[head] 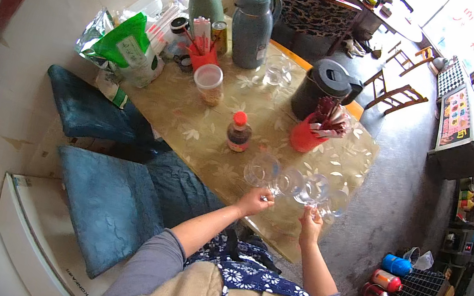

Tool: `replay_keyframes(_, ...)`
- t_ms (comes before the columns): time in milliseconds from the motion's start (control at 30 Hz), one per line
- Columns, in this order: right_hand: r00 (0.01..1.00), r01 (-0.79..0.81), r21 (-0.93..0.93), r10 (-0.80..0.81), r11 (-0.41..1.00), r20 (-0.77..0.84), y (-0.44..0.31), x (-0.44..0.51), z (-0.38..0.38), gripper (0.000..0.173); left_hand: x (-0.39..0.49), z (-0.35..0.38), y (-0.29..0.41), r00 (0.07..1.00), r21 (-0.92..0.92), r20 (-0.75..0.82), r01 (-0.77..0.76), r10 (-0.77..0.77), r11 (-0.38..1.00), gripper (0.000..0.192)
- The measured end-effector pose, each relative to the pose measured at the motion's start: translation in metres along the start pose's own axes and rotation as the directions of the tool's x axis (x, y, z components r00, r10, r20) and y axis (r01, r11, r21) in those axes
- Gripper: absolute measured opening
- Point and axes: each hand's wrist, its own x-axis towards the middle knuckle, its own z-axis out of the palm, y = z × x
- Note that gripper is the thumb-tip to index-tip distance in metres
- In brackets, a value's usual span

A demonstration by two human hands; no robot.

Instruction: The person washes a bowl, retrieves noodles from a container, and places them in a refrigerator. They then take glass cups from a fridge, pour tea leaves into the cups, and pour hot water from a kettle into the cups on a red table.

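Both my hands are over the near right part of a table [210,162] covered with a flower-patterned cloth. Several clear glass cups with handles stand in a row before me. My left hand [256,202] has its fingers closed at the handle of a glass cup [261,170] at the row's left end. My right hand [310,224] pinches the handles at the row's right side, by another glass cup [314,189]; exactly which cups it grips I cannot tell. A small bottle with a red cap [239,133] stands beyond my left hand.
Red holder with wrapped sticks [308,134], black kettle [324,87], blue-grey jug [251,31], green jug [205,2], plastic tub [208,83] and green bag [127,45] stand farther back. More glasses [278,72] are near the jugs. Blue cushioned seats [108,201] lie left; wooden chairs [395,97] stand beyond.
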Motion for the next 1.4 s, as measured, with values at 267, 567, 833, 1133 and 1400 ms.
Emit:
replay_keyframes(267,0.99,0.097,-0.251,-0.119,0.963,-0.074,0.014,-0.021,0.007,0.041,-0.025,-0.015,0.009,0.97,0.341,-0.136,-0.146,0.203,0.929,0.041)
replay_keyframes(567,0.935,0.344,-0.848,-0.232,0.404,0.269,0.036,-0.089,-0.051,0.043,-0.047,-0.272,0.11,0.637,0.806,-0.442,-0.028,0.632,0.591,0.029)
replay_keyframes(833,0.854,-0.138,-0.89,0.507,0.434,0.115,0.096,-0.15,-0.076,0.034,-0.035,-0.517,0.242,0.128,0.7,-0.4,0.682,0.907,0.212,0.046)
replay_keyframes(1133,0.815,-0.11,-0.943,0.572,0.315,0.097,0.054,-0.153,-0.065,0.033,-0.045,-0.64,0.253,0.262,0.417,-0.897,0.77,0.357,0.483,0.03)
replay_keyframes(1400,0.877,0.311,-0.921,0.303,0.232,0.373,-0.056,-0.126,0.05,0.019,-0.123,-0.585,0.273,0.245,0.594,-0.713,0.709,0.657,0.38,0.026)
